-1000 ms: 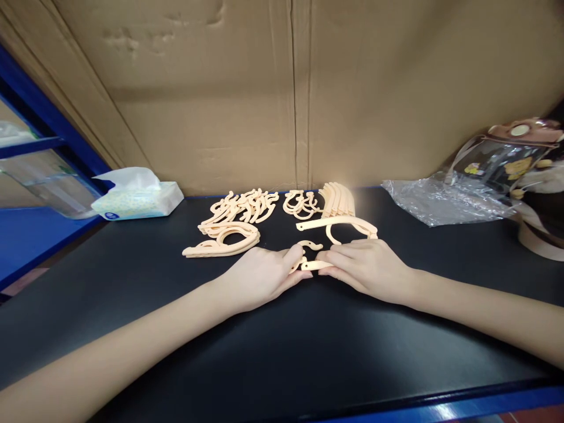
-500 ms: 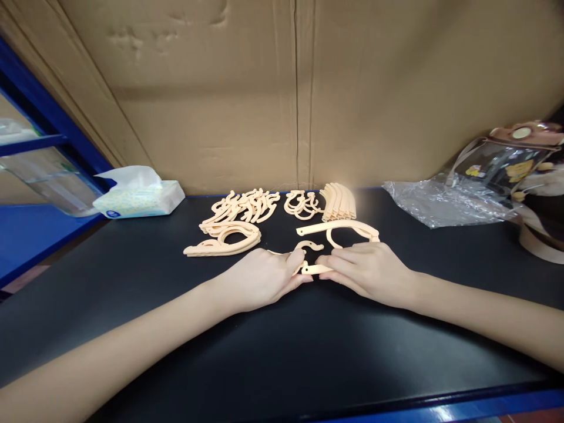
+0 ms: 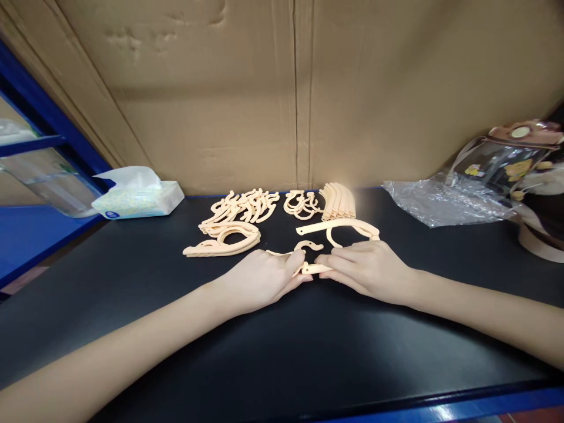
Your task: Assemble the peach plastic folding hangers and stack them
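Note:
My left hand (image 3: 259,277) and my right hand (image 3: 368,267) meet fingertip to fingertip on the black tabletop (image 3: 282,341), both pinching a small cream plastic hanger piece (image 3: 314,268). Just behind the fingers lie a small hook piece (image 3: 311,245) and a curved hanger arm (image 3: 341,225). Farther back sit a stack of assembled cream hangers (image 3: 224,239), a pile of loose hooks (image 3: 244,205), another few hooks (image 3: 302,204) and a fanned row of arms (image 3: 338,200).
A tissue pack (image 3: 138,197) lies at the back left beside a blue shelf frame (image 3: 48,141). Crumpled clear plastic (image 3: 440,202) and a clear bag with a pink lid (image 3: 511,158) sit at the right. A cardboard wall (image 3: 299,88) closes the back.
Both hands stay pressed together on the small piece; they have drawn slightly nearer to me, and the small hook piece behind them now shows fully.

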